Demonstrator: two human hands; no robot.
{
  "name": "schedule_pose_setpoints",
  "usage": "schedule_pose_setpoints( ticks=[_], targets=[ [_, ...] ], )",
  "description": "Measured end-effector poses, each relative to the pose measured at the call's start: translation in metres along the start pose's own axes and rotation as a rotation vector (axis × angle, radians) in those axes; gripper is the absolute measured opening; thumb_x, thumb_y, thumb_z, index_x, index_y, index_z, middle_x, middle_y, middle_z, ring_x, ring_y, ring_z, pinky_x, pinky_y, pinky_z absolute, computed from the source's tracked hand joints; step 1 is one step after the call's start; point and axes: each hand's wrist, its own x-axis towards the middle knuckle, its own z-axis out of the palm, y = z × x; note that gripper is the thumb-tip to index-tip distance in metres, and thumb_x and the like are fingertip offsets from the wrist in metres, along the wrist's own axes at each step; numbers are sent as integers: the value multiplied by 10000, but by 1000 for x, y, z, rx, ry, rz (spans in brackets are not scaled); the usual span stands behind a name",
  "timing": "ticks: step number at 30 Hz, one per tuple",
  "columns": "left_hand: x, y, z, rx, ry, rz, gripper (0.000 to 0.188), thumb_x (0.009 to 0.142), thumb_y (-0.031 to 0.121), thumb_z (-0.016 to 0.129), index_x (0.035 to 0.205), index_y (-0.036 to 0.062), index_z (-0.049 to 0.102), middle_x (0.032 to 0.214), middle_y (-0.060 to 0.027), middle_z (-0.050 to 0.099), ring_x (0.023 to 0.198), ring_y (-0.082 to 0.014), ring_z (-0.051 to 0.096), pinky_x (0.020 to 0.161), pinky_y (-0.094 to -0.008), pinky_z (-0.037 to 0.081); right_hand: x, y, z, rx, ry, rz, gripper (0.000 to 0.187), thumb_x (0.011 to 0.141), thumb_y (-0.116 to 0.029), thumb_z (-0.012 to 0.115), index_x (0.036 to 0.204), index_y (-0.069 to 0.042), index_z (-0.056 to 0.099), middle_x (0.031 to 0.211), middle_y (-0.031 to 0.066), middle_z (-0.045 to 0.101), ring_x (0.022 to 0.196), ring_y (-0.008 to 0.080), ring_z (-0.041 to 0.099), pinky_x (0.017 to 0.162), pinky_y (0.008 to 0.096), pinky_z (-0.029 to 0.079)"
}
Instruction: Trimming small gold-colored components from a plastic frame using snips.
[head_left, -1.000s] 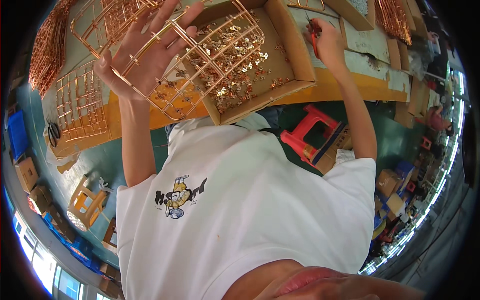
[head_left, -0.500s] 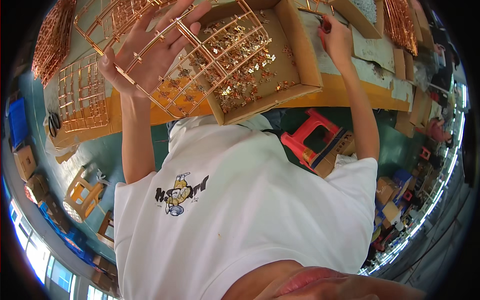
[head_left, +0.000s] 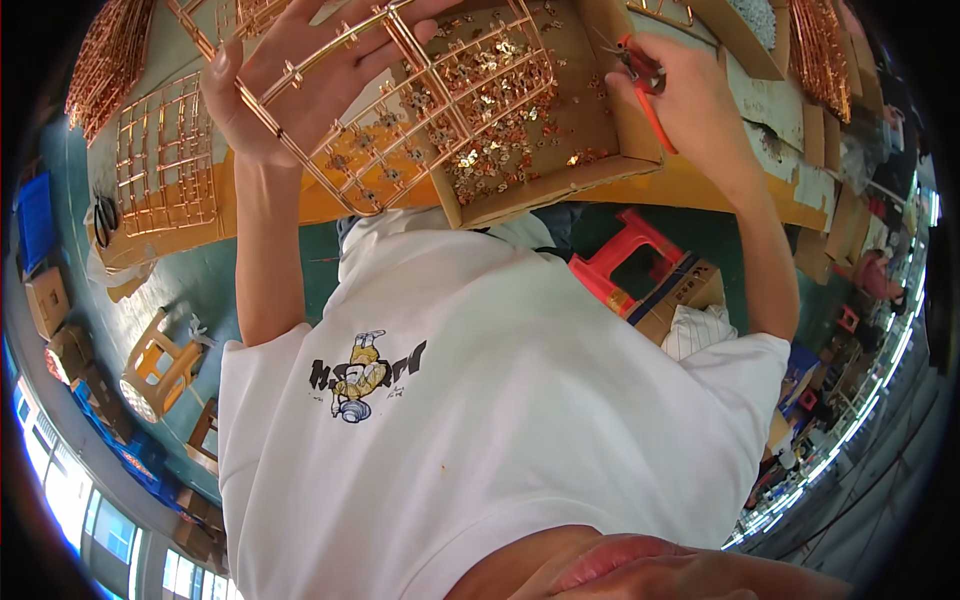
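My left hand point(head_left: 290, 100) holds up a shiny copper-coloured sprue frame point(head_left: 447, 92) of thin rods with small parts along them. The thumb rests at its left rail, and the other fingers spread behind the rods. The frame is tilted over an open cardboard box point(head_left: 560, 190) strewn with small gold and copper metal pieces point(head_left: 490, 150). My right hand point(head_left: 690, 100) is closed around red-handled cutting pliers point(head_left: 643, 80). Their jaws point toward the box, apart from the frame.
Another copper frame point(head_left: 165, 150) lies left on the table, with stacks of copper frames point(head_left: 105, 75) behind. Black scissors point(head_left: 104, 220) hang at the table's left edge. A smaller box point(head_left: 735, 35) of grey pieces stands back right. A red stool point(head_left: 625, 260) is below the table.
My right hand has moved left toward the box with the pliers, which now show clearly. My left hand and the frame have shifted slightly upward in view.
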Motion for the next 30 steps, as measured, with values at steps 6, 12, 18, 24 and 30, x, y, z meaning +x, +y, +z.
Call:
schedule_pose_setpoints(
  ticks=[6,12,18,24,30],
  targets=[
    [-1,16,-10,56,238,-157,1159,802,729,660,1598,10,221,1666,-295,162,1536,-487,203,1303,-539,132,13,-20,-29,-454,-241,-208,300,915,-253,715,987,37,679,821,179,668,725,325,632,700,411,517],
    [-10,39,-33,39,155,-266,1170,806,781,612,1618,48,199,1683,-264,146,1540,-473,209,1305,-542,110,48,-123,-66,-613,-921,247,314,877,-185,578,870,96,718,863,272,711,823,410,710,702,482,557],
    [-1,33,-42,36,-9,-361,1187,809,840,534,1631,54,195,1687,-276,118,1545,-467,210,1295,-541,157,58,-130,-59,-764,-877,13,475,894,-364,564,877,78,737,828,229,721,756,362,697,662,452,538],
    [18,-11,3,14,34,-246,986,913,734,556,1556,11,362,1646,-368,144,1512,-565,192,1235,-601,317,76,-140,-27,-889,-975,174,523,905,-429,570,833,61,740,777,211,699,692,334,648,655,443,507],
    [7,2,-13,-59,-10,-270,1033,913,754,534,1584,12,280,1655,-363,105,1517,-561,181,1248,-604,292,94,-122,-40,-697,-1166,-9,559,908,-468,576,822,59,739,770,211,695,689,332,644,656,449,503]
  ],
)
